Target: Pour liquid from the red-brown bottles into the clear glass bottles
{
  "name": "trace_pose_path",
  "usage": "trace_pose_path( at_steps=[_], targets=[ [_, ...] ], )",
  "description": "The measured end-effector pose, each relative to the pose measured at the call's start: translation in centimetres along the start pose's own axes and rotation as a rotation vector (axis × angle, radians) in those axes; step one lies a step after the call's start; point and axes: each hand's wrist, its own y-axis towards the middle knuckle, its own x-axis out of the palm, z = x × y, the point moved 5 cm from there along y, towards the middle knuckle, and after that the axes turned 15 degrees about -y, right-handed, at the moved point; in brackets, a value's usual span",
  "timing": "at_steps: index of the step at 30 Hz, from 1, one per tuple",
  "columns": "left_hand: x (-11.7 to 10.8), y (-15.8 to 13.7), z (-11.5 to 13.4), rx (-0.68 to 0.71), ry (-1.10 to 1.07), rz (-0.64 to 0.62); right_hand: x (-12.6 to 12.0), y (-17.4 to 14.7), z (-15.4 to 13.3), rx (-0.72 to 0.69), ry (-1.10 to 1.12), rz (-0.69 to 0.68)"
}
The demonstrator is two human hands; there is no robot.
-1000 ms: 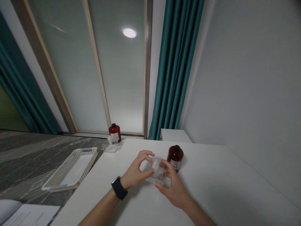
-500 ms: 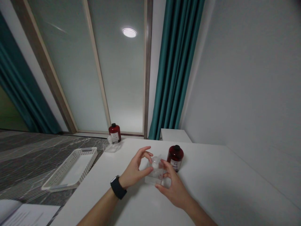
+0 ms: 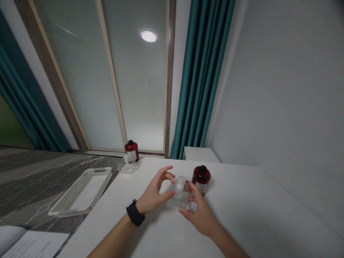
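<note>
A clear square container (image 3: pixel 176 203) with a rounded clear knob (image 3: pixel 181 183) on top stands between my hands on the white table. My right hand (image 3: pixel 200 214) grips its right side, fingers behind and thumb at the front lower corner. My left hand (image 3: pixel 156 193), wearing a dark watch, is at the container's upper left. Its thumb and fingers are apart, close to the knob; whether they touch it I cannot tell. Just behind my right hand is a dark red bottle (image 3: pixel 201 177) with a black cap and a pale label.
At the table's far left corner are another red bottle (image 3: pixel 131 151) and a similar clear container (image 3: pixel 129 167). A white perforated basket (image 3: pixel 60 212) lies left of the table (image 3: pixel 242 200). An open book (image 3: pixel 34 245) is at lower left; a white cabinet (image 3: pixel 201 154) stands behind.
The clear container has shifted slightly right and its knob sits a little higher, with my right hand moving along. My left hand has hardly moved.
</note>
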Motion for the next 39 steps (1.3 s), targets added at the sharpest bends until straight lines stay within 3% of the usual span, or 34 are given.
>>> trace_pose_path(
  at_steps=[5, 11, 17, 24, 31, 39],
  targets=[
    [0.43, -0.06, -0.03, -0.056, -0.014, -0.051, 0.09, -0.08, -0.24, -0.002, 0.0, -0.01],
    [-0.09, 0.19, 0.3, -0.003, -0.001, -0.001, 0.05, -0.11, 0.01, -0.011, 0.002, -0.004],
    [0.42, 0.03, -0.08, -0.059, -0.012, -0.042, 0.15, 0.0, 0.06, -0.041, -0.016, -0.006],
    [-0.08, 0.17, 0.35, -0.005, 0.021, 0.028, 0.13, -0.11, 0.11, -0.083, -0.014, -0.008],
    [0.49, -0.35, -0.48, -0.119, 0.073, -0.017, 0.38, -0.24, 0.01, -0.077, -0.083, -0.059],
    [0.49, -0.44, -0.56, -0.159, 0.116, -0.02, -0.19, -0.08, -0.09, -0.063, -0.175, -0.051]
  ],
)
